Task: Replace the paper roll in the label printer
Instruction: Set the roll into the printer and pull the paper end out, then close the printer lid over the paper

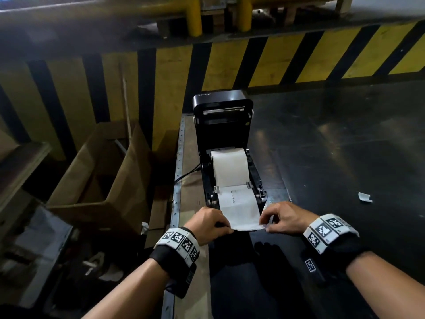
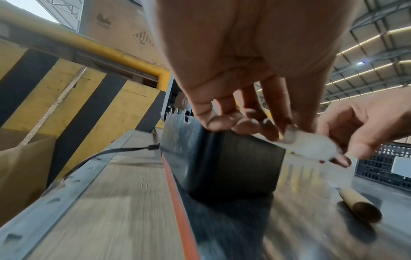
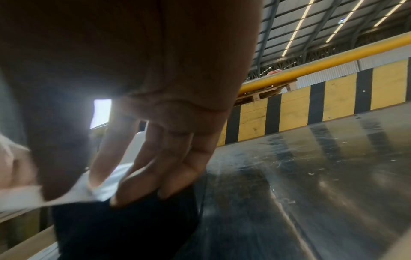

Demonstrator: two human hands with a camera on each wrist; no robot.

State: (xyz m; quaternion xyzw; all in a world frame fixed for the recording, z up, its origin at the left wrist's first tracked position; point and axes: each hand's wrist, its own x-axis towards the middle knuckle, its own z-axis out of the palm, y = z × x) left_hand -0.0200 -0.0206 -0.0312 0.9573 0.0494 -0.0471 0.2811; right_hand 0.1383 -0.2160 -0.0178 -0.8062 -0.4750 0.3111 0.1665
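Observation:
A black label printer [image 1: 224, 125] stands in front of me with its lid tipped up. A white paper roll [image 1: 230, 168] sits in its bay. The loose paper end [image 1: 240, 210] runs out over the printer's front toward me. My left hand [image 1: 210, 221] pinches the paper's near left corner, and my right hand [image 1: 284, 218] pinches the near right corner. In the left wrist view, my left hand [image 2: 249, 121] is over the printer body [image 2: 222, 158] and the paper end [image 2: 311, 146] stretches between both hands. The right wrist view shows my right hand [image 3: 142, 158] holding the paper [image 3: 66, 195].
An empty cardboard core [image 2: 360, 205] lies on the dark glossy table [image 1: 345, 146] by the printer. A paper scrap [image 1: 365, 197] lies to the right. An open cardboard box [image 1: 101, 176] sits left, below table level. A yellow-black striped barrier [image 1: 253, 61] runs behind. A cable [image 2: 106, 153] leaves the printer's left side.

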